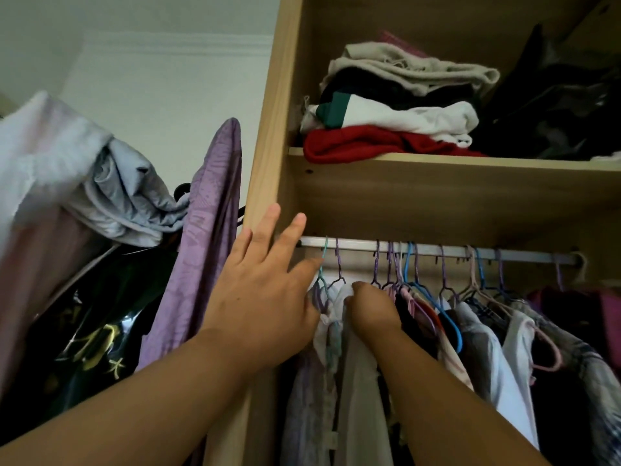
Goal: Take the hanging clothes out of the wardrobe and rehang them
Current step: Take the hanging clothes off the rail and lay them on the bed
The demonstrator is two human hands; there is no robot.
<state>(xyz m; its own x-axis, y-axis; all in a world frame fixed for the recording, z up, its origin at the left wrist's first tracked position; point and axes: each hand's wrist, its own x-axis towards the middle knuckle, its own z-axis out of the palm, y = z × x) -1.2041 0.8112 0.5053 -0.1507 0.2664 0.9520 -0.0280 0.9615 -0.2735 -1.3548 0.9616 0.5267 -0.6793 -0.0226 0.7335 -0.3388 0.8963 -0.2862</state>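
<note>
At the far left, outside the wardrobe, a heap of pale clothes (50, 156) hangs high, with a crumpled grey garment (134, 200) bunched against it. Below these sits a black garment (90, 338) with yellow markings. Just right of it a purple garment (205, 237) hangs down beside the wardrobe's wooden side panel (268, 129).

The left hand (265, 297) is raised in front of that panel, fingers spread and extended, palm away from the camera. It grips nothing; its fingertips reach toward the left end of the metal rail (437, 252), and the forefinger lies close to the teal hanger (324, 260), though contact cannot be confirmed.

The right hand (373, 307) is lower and just right of the left, curled into a closed grip on the shoulder of a white garment (359, 381) hanging near the rail's left end. The fingertips are hidden in the fabric.

The hanging clothes (487, 348) remain on the rail inside the wardrobe, packed closely on purple, blue and pink hangers, running to the right edge of view, where darker garments hang.

Above the rail a wooden shelf (437, 169) carries a stack of folded clothes (396, 109): red at the bottom, white with a green band above it, then dark, then beige on top. To its right lies a dark pile (554, 105).
</note>
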